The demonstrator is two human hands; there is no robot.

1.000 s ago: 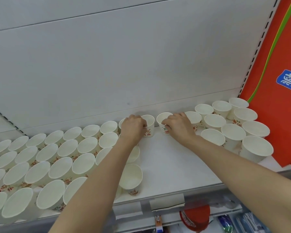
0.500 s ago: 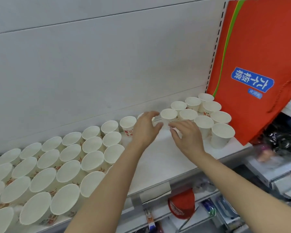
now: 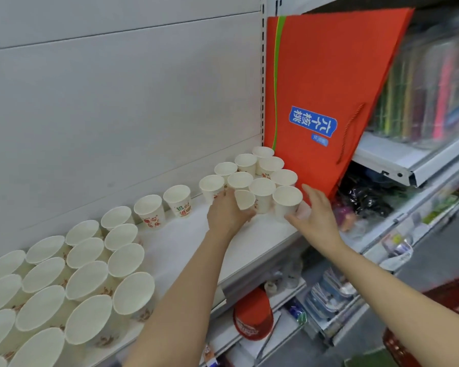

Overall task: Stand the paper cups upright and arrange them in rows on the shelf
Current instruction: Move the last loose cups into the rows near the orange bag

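White paper cups with red print stand upright on a white shelf (image 3: 175, 242). A big block of rows fills the left (image 3: 88, 276). Two single cups (image 3: 177, 200) stand at the back middle. A smaller group (image 3: 260, 170) sits at the right end. My left hand (image 3: 227, 214) grips a tilted cup (image 3: 244, 199) just left of that right group. My right hand (image 3: 314, 213) has straight fingers against the front right cup (image 3: 287, 201), its palm on the cup's right side.
A red paper bag (image 3: 329, 83) with a blue label leans at the shelf's right end, right behind the cups. Shelves with packaged goods (image 3: 429, 96) lie to the right. A red cap (image 3: 252, 316) lies on the lower shelf. A red basket (image 3: 445, 308) is at the lower right.
Both hands have moved right along the shelf, from the back middle cups to the right group. The left hand now holds a tilted cup; the right hand has opened beside the front right cup.
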